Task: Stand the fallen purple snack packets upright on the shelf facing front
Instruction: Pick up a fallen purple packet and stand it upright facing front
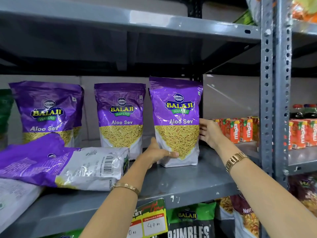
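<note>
Forearms reached in — left hand gripped the upright packet low on the shelf, right hand open against its edge. Steadying step; next, probably the fallen packet at left — back-side up.

Bright, even overhead light; white glare streaking the glossy purple Aloo Sev packets; deep shadow beneath the upper shelf; wide-angle bending at edges; corners soft, blurred.
</note>
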Action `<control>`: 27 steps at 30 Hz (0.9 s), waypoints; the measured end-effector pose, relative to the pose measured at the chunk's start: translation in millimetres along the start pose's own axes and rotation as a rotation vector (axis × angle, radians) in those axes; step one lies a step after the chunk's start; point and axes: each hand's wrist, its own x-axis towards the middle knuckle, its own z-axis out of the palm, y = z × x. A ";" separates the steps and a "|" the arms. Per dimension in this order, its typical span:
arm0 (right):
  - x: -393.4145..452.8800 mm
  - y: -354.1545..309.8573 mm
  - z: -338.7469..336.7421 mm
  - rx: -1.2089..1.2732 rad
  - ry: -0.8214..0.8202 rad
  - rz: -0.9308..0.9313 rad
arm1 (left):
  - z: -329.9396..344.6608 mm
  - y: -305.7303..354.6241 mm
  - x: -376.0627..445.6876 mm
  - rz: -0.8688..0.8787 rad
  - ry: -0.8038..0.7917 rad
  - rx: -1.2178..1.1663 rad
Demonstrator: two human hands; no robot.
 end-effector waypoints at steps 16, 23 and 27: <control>7.1 -3.7 -9.8 -0.689 0.420 -0.537 | 4.6 -1.4 5.2 0.031 0.025 0.081; -2.1 16.3 -8.0 -0.195 0.109 -0.053 | 6.0 -1.0 5.3 0.013 0.030 0.093; -10.8 28.2 -23.2 -0.195 -0.304 0.290 | 4.0 -5.3 6.6 -0.021 0.019 0.100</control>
